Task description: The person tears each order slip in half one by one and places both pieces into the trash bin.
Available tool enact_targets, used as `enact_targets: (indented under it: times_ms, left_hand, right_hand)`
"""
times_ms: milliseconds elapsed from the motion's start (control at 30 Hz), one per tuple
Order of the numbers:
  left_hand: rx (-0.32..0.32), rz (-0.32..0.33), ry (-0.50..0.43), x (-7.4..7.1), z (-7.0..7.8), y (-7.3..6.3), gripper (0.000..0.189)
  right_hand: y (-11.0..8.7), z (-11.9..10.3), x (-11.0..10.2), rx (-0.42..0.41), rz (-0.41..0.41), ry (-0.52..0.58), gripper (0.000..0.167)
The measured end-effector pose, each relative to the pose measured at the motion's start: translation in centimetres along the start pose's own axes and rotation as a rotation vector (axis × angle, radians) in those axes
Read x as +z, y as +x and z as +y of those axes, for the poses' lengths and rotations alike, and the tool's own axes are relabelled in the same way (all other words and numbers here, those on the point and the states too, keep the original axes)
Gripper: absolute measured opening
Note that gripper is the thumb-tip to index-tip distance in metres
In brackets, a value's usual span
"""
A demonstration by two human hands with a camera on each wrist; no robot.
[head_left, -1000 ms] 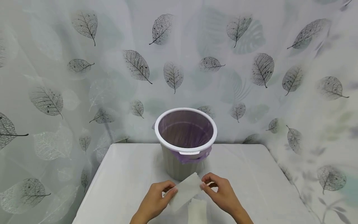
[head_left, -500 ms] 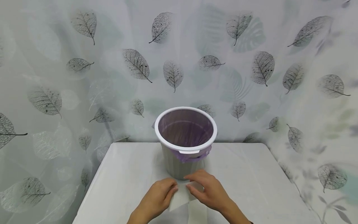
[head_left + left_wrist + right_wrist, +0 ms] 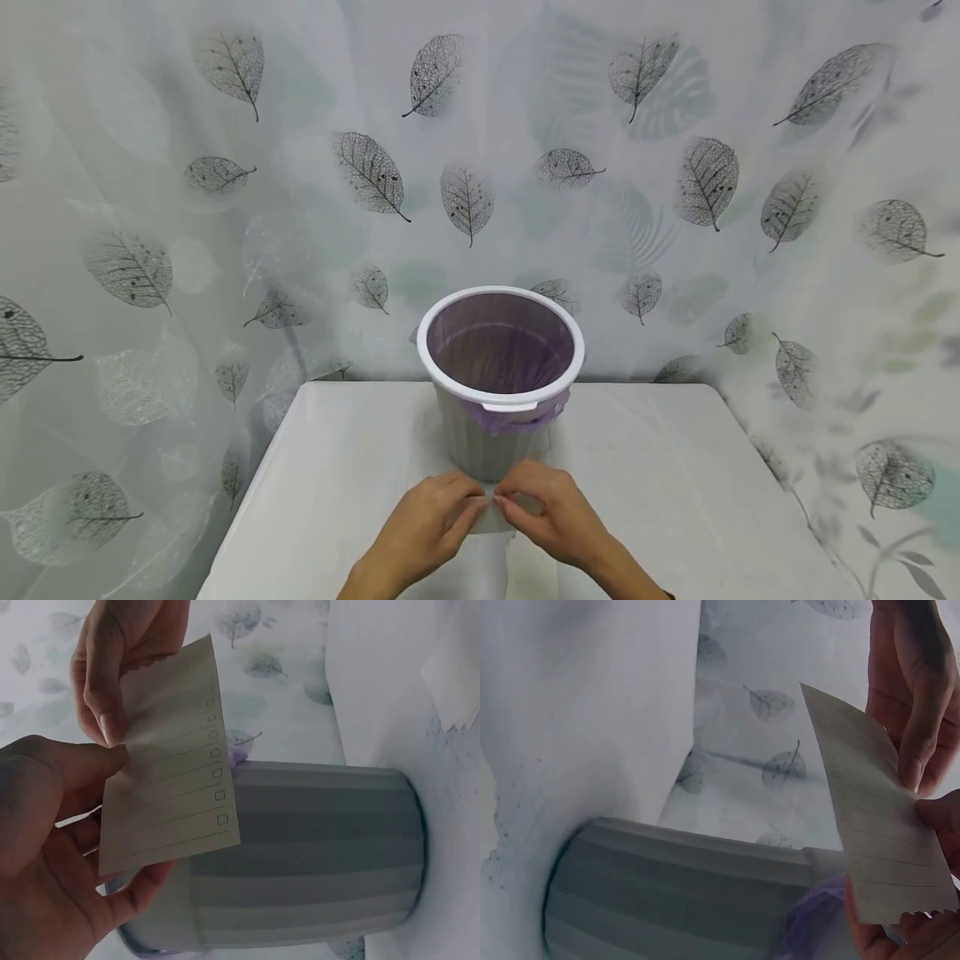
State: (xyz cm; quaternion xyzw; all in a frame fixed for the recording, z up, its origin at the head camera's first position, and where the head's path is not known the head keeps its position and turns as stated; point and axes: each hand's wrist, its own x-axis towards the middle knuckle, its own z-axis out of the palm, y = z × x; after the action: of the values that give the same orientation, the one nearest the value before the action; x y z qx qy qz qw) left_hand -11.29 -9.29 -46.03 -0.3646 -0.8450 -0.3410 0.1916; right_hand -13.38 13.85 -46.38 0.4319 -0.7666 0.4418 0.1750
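Observation:
My left hand [image 3: 422,527] and right hand [image 3: 557,515] meet close together in front of the bin, low over the table. Each pinches the upper edge of one sheet of note paper [image 3: 176,780], thumbs almost touching. Printed lines and a column of small checkboxes mark the sheet in the left wrist view, and one short edge is ragged. In the head view the hands hide much of it. A second strip of paper [image 3: 531,573] with a ragged end lies flat on the table beneath, partly behind my right hand.
Just beyond my hands stands a grey ribbed waste bin [image 3: 487,446] with a white rim [image 3: 501,399] and a purple bag liner [image 3: 498,333]. It stands on a white-covered table [image 3: 645,483]. A leaf-patterned curtain [image 3: 510,242] hangs behind and around the table.
The right hand has moved left along the sheet until it sits beside the left hand. The sheet was tilted and widely visible; now its upper edge is pinched between both hands.

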Motion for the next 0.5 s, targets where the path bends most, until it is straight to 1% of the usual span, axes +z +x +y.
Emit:
enact_targets:
  times_ms: [67, 167, 267, 400, 500]
  left_hand:
    - [0.014, 0.010, -0.003, 0.16, 0.10, 0.10, 0.002]
    - [0.038, 0.019, 0.005, 0.34, 0.20, 0.27, 0.005]
    - [0.065, 0.032, 0.035, 0.38, 0.26, 0.40, 0.005]
    - [0.117, 0.062, 0.040, 0.34, 0.32, 0.55, 0.006]
    - [0.165, 0.091, 0.027, 0.31, 0.29, 0.56, 0.010]
  right_hand:
    - [-0.09, -0.07, 0.11, 0.004, -0.002, 0.019, 0.019]
    - [-0.22, -0.25, 0.24, 0.030, -0.012, 0.038, 0.019]
    - [-0.28, -0.41, 0.34, 0.038, -0.012, 0.035, 0.019]
    - [-0.38, -0.37, 0.47, 0.007, 0.001, 0.044, 0.020]
    - [-0.51, -0.20, 0.57, -0.001, 0.017, 0.101, 0.021]
